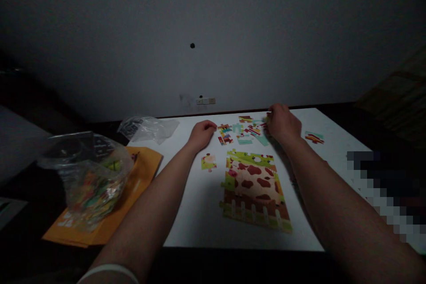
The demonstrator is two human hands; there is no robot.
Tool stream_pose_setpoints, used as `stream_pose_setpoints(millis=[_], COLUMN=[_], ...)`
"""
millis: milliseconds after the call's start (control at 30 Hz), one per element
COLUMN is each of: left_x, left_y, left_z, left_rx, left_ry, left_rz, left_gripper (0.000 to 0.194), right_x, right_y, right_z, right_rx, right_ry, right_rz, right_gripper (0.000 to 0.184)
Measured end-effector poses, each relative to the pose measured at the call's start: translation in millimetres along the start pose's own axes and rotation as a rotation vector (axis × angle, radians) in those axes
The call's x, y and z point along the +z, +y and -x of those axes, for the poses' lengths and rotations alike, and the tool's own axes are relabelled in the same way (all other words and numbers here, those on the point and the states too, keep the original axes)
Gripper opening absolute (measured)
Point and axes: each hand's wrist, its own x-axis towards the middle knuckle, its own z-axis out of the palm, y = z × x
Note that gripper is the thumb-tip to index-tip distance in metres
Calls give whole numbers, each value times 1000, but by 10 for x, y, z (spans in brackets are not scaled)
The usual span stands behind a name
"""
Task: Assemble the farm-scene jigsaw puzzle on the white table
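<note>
A joined section of jigsaw puzzle [258, 191], showing a spotted cow behind a white fence, lies on the white table [196, 213] between my forearms. Beyond it is a cluster of loose puzzle pieces [238, 129] in pale blue, red and orange. My left hand [202, 136] rests at the left side of this cluster, fingers curled together; what they hold, if anything, is hidden. At the cluster's right side my right hand [285, 123] pinches a small puzzle piece, mostly covered by the fingers. A single green and cream puzzle piece [208, 162] lies left of the cow section.
Two or so puzzle pieces [314, 136] lie to the right of my right hand. At left, a clear plastic bag [100, 186] with colourful pieces sits on an orange envelope [146, 162]. Another crumpled clear bag [149, 128] lies behind. A wall [249, 62] stands beyond the table.
</note>
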Motion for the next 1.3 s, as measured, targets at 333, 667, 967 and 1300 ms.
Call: stream_pose_setpoints(millis=[333, 667, 967, 1300], left_x=[15, 19, 5, -35], left_y=[-25, -7, -23, -79], left_z=[20, 25, 6, -35], left_rx=[18, -4, 29, 60], left_ry=[-20, -25, -30, -44], left_rz=[-6, -16, -74, -141], left_gripper=[14, 14, 14, 17], right_x=[60, 151, 132, 104], right_y=[35, 96, 127, 177], right_z=[11, 2, -44, -176], right_rx=[-19, -47, 48, 270], right_ry=[0, -37, -52, -8], right_rz=[-13, 35, 29, -178], right_gripper=[32, 34, 52, 35])
